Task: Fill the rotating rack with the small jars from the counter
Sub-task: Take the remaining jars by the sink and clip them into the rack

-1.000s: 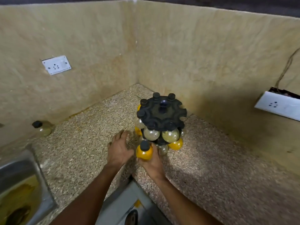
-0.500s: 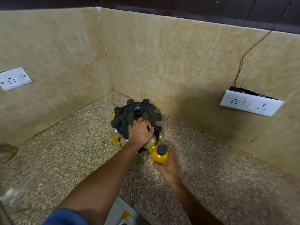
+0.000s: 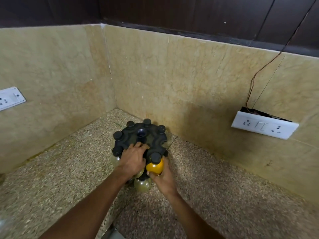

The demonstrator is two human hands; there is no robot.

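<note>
A black rotating rack (image 3: 151, 138) stands on the speckled counter near the wall corner, with several black-capped jars hanging in its rim slots. My left hand (image 3: 133, 160) rests on the rack's top disc at its near edge, fingers spread over it. My right hand (image 3: 161, 176) grips a small yellow jar (image 3: 154, 167) with a black cap, held against the rack's near right rim. A pale greenish jar (image 3: 142, 185) hangs on the lower tier just below my hands.
Beige stone walls close the corner behind the rack. A white socket plate (image 3: 264, 126) with a loose wire sits on the right wall, another socket plate (image 3: 10, 98) on the left wall. The speckled counter (image 3: 60, 178) stretches left and right of the rack.
My right hand has raised the yellow jar up to the rack's top rim. My left hand stays on the top disc. The view has shifted closer.
</note>
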